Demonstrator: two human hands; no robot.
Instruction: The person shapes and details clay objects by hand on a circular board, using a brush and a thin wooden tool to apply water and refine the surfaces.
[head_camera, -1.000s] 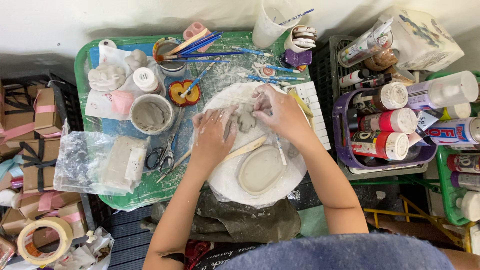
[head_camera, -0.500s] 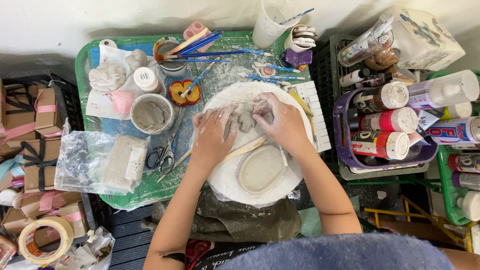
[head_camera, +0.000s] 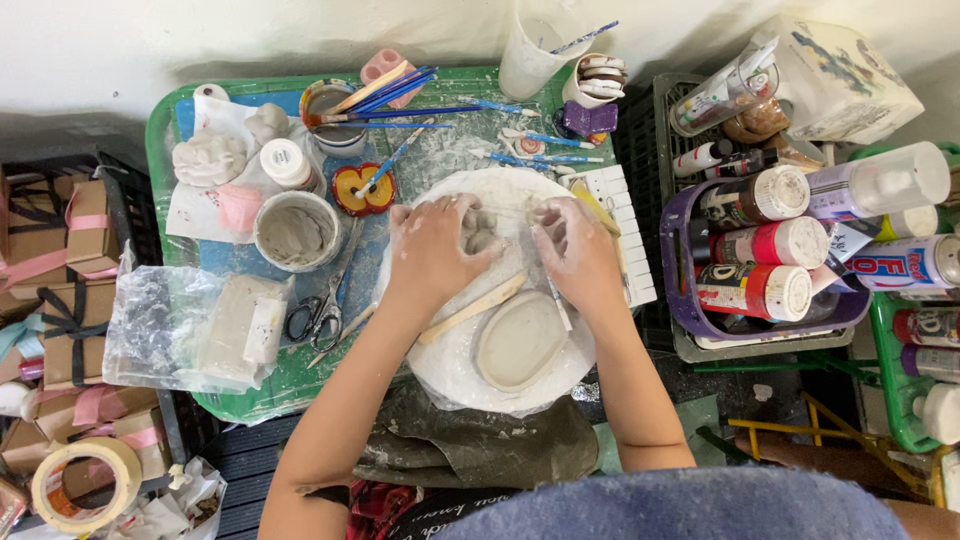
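Far left: cardboard boxes (head_camera: 60, 250) w/ pink ribbon, tape roll (head_camera: 85, 485) low down. On the green worktop (head_camera: 160, 150) a bagged clay block (head_camera: 235, 325), grey slip cup (head_camera: 297, 230), scissors (head_camera: 320, 305). Centre: white round board (head_camera: 450, 370). Left hand (head_camera: 430, 250) lies palm-down, fingers curled narrow onto the small clay lump (head_camera: 480, 232), which sits at the board's far side, between both hands, just right of the left fingertips. Lump is squat, no clear long axis. Right hand (head_camera: 578, 250) loosely cupped, touching or just beside the lump, can't tell which. Both forearms run straight up from the body. Oval clay dish (head_camera: 520, 340) & wooden stick (head_camera: 470, 310) nearer the body. Right: purple basket (head_camera: 690, 310) of paint bottles
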